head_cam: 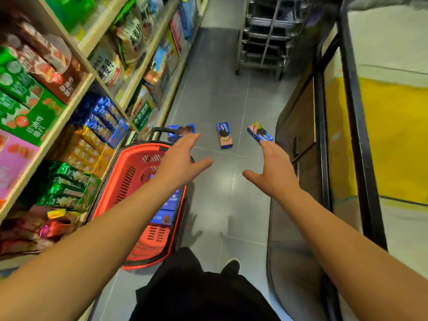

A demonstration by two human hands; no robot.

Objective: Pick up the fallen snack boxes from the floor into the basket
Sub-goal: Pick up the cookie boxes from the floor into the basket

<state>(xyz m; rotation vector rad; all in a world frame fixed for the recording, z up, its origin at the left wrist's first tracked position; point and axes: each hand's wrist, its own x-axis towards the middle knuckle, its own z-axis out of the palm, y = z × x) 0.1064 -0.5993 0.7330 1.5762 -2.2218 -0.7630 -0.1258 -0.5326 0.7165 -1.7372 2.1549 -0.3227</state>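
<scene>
Both hands reach forward with fingers spread wide and empty, left hand [183,156] over the red basket [120,181], right hand [273,167] nearer the three snack boxes [224,135] lying ahead on the floor [220,93]; likely readying a grasp.

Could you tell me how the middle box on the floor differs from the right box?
The middle box lies lengthwise, pointing away from the person; the right box lies at a slant. The middle box shows a pale brown band at its near end; the right box shows pink and green at its far end. The middle box is in full view; the right hand overlaps the right box's near end. Both are blue snack boxes on grey tiles.
</scene>
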